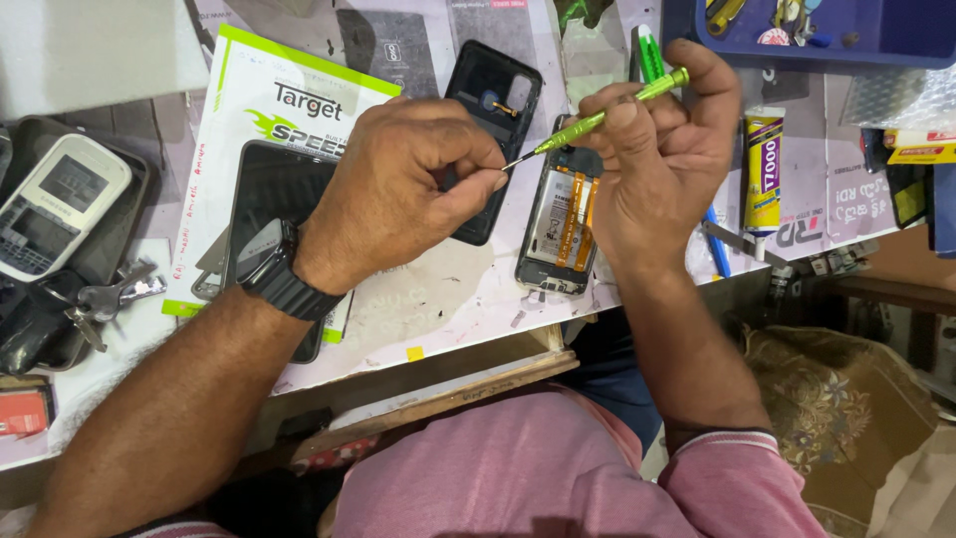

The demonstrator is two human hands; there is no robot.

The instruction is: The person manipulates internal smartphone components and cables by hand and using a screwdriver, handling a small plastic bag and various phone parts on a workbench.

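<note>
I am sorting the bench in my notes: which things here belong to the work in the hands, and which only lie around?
In use:
left hand
right hand
green screwdriver
opened phone
black back cover

Lying about:
glue tube
keys
old keypad phone
blue tray

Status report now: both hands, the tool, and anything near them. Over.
Right hand grips green screwdriver. Left hand pinches at its tip. Opened phone lies under them, black back cover beside it. Glue tube off to the right.
</note>
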